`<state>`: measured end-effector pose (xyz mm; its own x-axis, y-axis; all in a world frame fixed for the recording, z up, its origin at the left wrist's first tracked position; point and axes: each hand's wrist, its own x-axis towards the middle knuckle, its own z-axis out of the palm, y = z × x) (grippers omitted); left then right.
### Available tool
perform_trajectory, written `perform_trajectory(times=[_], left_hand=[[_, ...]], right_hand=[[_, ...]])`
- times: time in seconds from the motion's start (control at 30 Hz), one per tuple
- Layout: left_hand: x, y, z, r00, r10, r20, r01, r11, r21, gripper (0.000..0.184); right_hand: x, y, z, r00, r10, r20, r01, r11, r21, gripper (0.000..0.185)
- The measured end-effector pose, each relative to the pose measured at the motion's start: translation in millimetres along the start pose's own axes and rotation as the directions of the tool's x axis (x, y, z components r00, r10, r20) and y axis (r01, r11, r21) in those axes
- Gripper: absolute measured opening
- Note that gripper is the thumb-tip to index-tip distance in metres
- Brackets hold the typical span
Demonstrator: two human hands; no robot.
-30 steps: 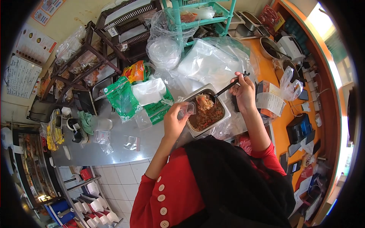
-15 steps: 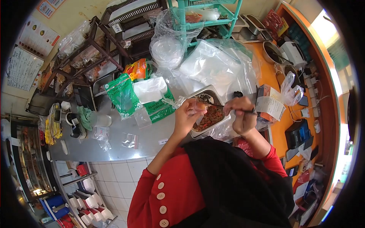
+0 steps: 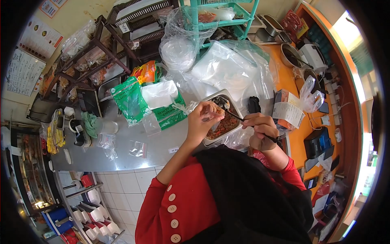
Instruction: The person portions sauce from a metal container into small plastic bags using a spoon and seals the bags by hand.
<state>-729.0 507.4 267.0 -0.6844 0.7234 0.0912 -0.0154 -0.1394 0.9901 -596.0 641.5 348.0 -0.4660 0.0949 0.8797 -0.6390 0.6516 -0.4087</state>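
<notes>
Sleeves of red cloth (image 3: 148, 203) lie nearest us. The left hand (image 3: 200, 122) curls half-closed round a small clear cup (image 3: 212, 110); the right hand (image 3: 263, 129) grips a thin black spoon (image 3: 235, 115). Just beneath, we see a rounded-cornered steel pan (image 3: 215, 141) of wet, lumpy food (image 3: 222, 129) on the smooth desk (image 3: 122, 136). We judge a tipped spoon or squeezed, thin-walled cup could drip sauce. Beyond lie a glossy green packet (image 3: 126, 101) and crinkled clear bags (image 3: 221, 65).
</notes>
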Motion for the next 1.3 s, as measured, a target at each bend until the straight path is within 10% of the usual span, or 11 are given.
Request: perform_trajectory(times=[0.47,0.87,1.3], left_hand=[[-3,16,-2,0.997,0.059,-0.044,-0.051,0.985,0.168,0.071],[-5,12,-1,0.997,0.062,0.036,-0.066,0.993,0.096,0.125],[-3,23,-6,0.996,0.072,0.054,-0.076,0.994,0.077,0.124]], right_hand=[[6,0,1,0.991,0.027,-0.128,-0.014,0.995,0.102,0.016],[37,49,-10,0.87,0.493,-0.004,-0.459,0.812,0.36,0.02],[37,31,-30,0.902,0.429,-0.046,-0.394,0.863,0.316,0.023]])
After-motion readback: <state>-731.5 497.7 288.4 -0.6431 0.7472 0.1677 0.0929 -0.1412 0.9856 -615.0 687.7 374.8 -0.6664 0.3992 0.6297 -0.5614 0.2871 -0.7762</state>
